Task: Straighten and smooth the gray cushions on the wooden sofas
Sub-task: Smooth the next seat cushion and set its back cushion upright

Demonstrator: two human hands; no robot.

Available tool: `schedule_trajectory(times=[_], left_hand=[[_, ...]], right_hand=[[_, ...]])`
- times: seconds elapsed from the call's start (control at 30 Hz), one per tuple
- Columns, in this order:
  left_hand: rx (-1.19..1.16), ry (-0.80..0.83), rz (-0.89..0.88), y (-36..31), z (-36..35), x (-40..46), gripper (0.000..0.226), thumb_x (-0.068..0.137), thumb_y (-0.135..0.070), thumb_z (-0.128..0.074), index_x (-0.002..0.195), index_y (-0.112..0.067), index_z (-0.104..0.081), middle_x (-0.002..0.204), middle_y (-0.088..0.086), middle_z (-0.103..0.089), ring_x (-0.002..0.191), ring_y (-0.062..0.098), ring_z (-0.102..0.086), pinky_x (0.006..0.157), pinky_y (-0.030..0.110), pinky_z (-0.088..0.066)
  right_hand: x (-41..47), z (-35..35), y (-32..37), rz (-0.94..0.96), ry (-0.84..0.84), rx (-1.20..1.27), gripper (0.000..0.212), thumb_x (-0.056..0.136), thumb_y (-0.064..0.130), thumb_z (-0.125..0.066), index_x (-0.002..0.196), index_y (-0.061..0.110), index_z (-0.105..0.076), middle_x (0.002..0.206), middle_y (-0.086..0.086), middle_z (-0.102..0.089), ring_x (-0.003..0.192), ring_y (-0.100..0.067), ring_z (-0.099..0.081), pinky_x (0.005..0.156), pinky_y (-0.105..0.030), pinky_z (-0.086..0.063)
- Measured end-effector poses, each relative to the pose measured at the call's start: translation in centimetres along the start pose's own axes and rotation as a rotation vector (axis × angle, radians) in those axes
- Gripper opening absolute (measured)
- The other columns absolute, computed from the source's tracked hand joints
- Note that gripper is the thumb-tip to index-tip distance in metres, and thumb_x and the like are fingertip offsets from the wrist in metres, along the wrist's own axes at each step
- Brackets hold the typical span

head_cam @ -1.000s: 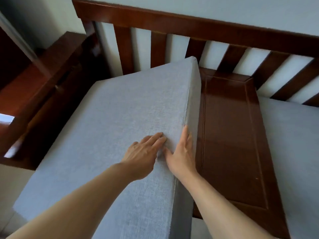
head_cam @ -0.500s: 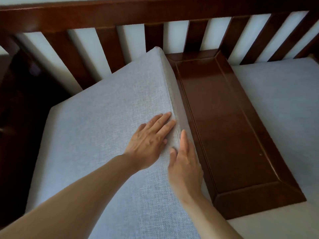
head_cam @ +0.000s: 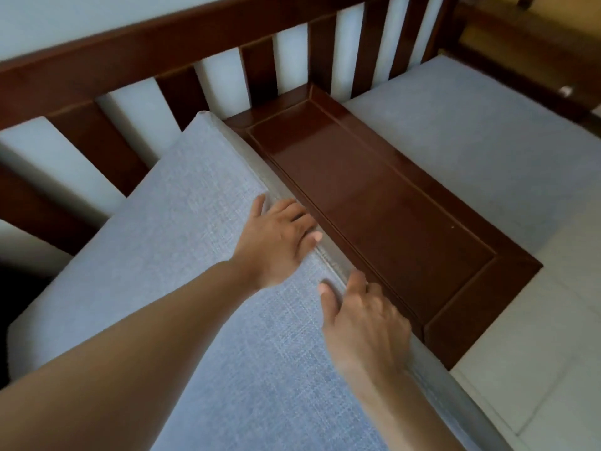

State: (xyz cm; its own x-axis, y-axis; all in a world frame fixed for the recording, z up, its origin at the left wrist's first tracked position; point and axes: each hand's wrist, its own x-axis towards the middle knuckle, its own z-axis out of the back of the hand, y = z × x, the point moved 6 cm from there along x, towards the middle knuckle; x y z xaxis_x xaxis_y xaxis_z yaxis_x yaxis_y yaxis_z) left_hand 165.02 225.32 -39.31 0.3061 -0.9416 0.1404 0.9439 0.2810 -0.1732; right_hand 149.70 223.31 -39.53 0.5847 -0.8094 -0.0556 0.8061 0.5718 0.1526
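A large gray cushion (head_cam: 182, 255) lies on the left seat of the wooden sofa (head_cam: 136, 50), its far corner up against the slatted backrest. My left hand (head_cam: 279, 236) sits on the cushion's right edge, thumb on top and fingers curled over the side. A little nearer, my right hand (head_cam: 364, 323) holds the same edge, with its thumb on the top face and its fingers down the side wall. A second gray cushion (head_cam: 471, 141) lies flat on the right seat.
A dark wooden tray-like panel (head_cam: 374, 206) separates the two seats, right beside the edge I hold. Pale floor tiles (head_cam: 536, 353) show at the lower right. Another wooden piece (head_cam: 520, 43) stands at the far right.
My view has swung right. Both hands went from lying flat near the cushion's right edge to curling over it, the left farther along, the right nearer me.
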Motion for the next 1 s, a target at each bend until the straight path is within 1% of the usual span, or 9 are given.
schedule_trajectory(times=[0.1, 0.17, 0.23, 0.3, 0.4, 0.6, 0.7, 0.87, 1.0], left_hand=[[0.039, -0.11, -0.085, 0.4, -0.1, 2.4, 0.049, 0.094, -0.041, -0.03, 0.074, -0.018, -0.068, 0.073, -0.003, -0.06, 0.077, 0.024, -0.059, 0.081, 0.041, -0.037], [0.021, -0.144, -0.146, 0.7, -0.3, 3.0, 0.045, 0.092, -0.038, -0.033, 0.065, -0.018, -0.065, 0.065, -0.004, -0.055, 0.066, 0.022, -0.056, 0.072, 0.033, -0.036], [-0.001, -0.173, -0.179, 1.1, -0.3, 3.2, 0.042, 0.09, -0.037, -0.036, 0.062, -0.018, -0.06, 0.062, -0.007, -0.046, 0.061, 0.02, -0.051, 0.068, 0.029, -0.031], [-0.019, -0.189, -0.184, 1.4, -0.3, 3.2, 0.038, 0.088, -0.037, -0.037, 0.061, -0.019, -0.056, 0.064, -0.011, -0.041, 0.06, 0.018, -0.049, 0.066, 0.027, -0.029], [-0.022, -0.183, -0.206, 1.3, -0.4, 3.2, 0.035, 0.085, -0.038, -0.038, 0.06, -0.018, -0.053, 0.062, -0.006, -0.047, 0.061, 0.019, -0.049, 0.064, 0.027, -0.028], [-0.085, -0.27, -0.208, 2.0, 1.3, 1.4, 0.031, 0.081, -0.034, -0.037, 0.056, -0.018, -0.045, 0.057, -0.008, -0.041, 0.059, 0.014, -0.042, 0.062, 0.028, -0.031], [-0.088, -0.269, -0.194, 2.5, 1.5, 1.6, 0.032, 0.08, -0.035, -0.036, 0.054, -0.018, -0.043, 0.056, -0.008, -0.039, 0.059, 0.014, -0.04, 0.063, 0.028, -0.029], [-0.022, -0.286, -0.2, 1.4, -0.8, 2.6, 0.032, 0.08, -0.036, -0.032, 0.054, -0.019, -0.038, 0.056, -0.006, -0.039, 0.06, 0.021, -0.048, 0.063, 0.028, -0.028], [-0.025, -0.271, -0.202, 1.0, -0.7, 2.4, 0.034, 0.08, -0.036, -0.028, 0.051, -0.019, -0.035, 0.054, -0.006, -0.037, 0.06, 0.017, -0.038, 0.064, 0.029, -0.025]], right_hand=[[0.5, -0.2, 0.2, -0.005, -0.066, 0.032, 0.045, 0.084, 0.051, -0.045, 0.079, 0.01, -0.062, 0.058, -0.007, -0.058, 0.044, -0.023, -0.057, 0.045, -0.023, -0.023], [0.6, -0.3, 0.4, -0.01, -0.113, 0.045, 0.044, 0.083, 0.05, -0.048, 0.076, 0.01, -0.062, 0.054, -0.007, -0.056, 0.041, -0.023, -0.054, 0.044, -0.023, -0.022], [0.5, -0.5, 0.5, -0.028, -0.132, 0.054, 0.047, 0.088, 0.051, -0.043, 0.075, 0.011, -0.062, 0.053, -0.007, -0.055, 0.041, -0.023, -0.054, 0.045, -0.023, -0.023], [0.5, -0.4, 0.7, -0.059, -0.152, 0.052, 0.05, 0.091, 0.052, -0.037, 0.075, 0.011, -0.061, 0.053, -0.006, -0.055, 0.041, -0.022, -0.053, 0.046, -0.023, -0.023], [0.3, -0.3, 1.3, -0.096, -0.19, 0.035, 0.05, 0.088, 0.051, -0.032, 0.071, 0.012, -0.058, 0.052, -0.005, -0.054, 0.039, -0.022, -0.052, 0.047, -0.023, -0.022], [-1.7, 0.8, 3.0, -0.125, -0.331, 0.005, 0.052, 0.09, 0.053, -0.033, 0.069, 0.012, -0.056, 0.051, -0.004, -0.052, 0.041, -0.021, -0.049, 0.048, -0.024, -0.023], [-1.3, 1.0, 3.4, -0.128, -0.338, -0.008, 0.053, 0.089, 0.055, -0.034, 0.067, 0.011, -0.056, 0.051, -0.006, -0.054, 0.041, -0.023, -0.051, 0.05, -0.024, -0.023], [-0.1, -0.1, 2.0, -0.111, -0.368, 0.004, 0.056, 0.088, 0.058, -0.033, 0.065, 0.012, -0.055, 0.051, -0.004, -0.056, 0.041, -0.023, -0.053, 0.049, -0.023, -0.02], [-0.9, -0.2, 1.4, -0.088, -0.4, 0.01, 0.055, 0.088, 0.058, -0.035, 0.066, 0.012, -0.056, 0.052, -0.003, -0.056, 0.041, -0.022, -0.053, 0.05, -0.022, -0.019]])
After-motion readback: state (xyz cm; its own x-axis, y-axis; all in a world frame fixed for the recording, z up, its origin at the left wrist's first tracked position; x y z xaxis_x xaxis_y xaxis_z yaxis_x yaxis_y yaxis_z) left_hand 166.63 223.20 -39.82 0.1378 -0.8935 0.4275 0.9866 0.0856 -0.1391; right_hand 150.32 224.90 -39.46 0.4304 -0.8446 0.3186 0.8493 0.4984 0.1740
